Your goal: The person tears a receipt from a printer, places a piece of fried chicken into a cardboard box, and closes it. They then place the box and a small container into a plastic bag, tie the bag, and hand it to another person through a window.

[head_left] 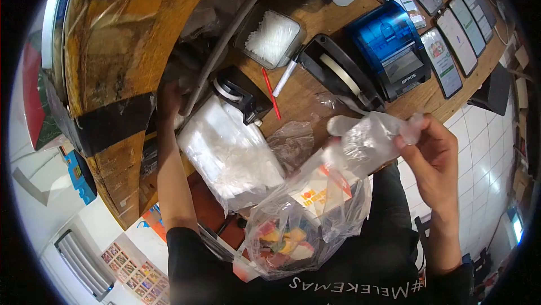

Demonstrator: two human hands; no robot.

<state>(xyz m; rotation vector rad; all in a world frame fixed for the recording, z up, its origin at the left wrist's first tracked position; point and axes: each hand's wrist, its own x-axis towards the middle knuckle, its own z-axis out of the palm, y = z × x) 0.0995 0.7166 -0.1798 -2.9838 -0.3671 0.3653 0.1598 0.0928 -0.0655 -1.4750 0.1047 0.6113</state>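
My right hand (433, 161) pinches the gathered top of a clear plastic bag (270, 215), pulling it out to the right. Inside the bag, which hangs in front of my chest, are a white and orange printed box (322, 192) and something with red and yellow colours (287, 243). My left hand (171, 97) reaches into the shadow beside a wooden post and a grey curved edge. Its fingers are hidden there, so what it touches cannot be made out. Near that forearm lies a stack of clear plastic bags (228, 153).
On the wooden table stand a small tape dispenser (239, 93), a larger tape dispenser (341, 74), a blue label printer (389, 45) and a tub of white sticks (273, 39). A marker (285, 78) and red pen (270, 92) lie between them. Several phones (441, 62) fill the right side.
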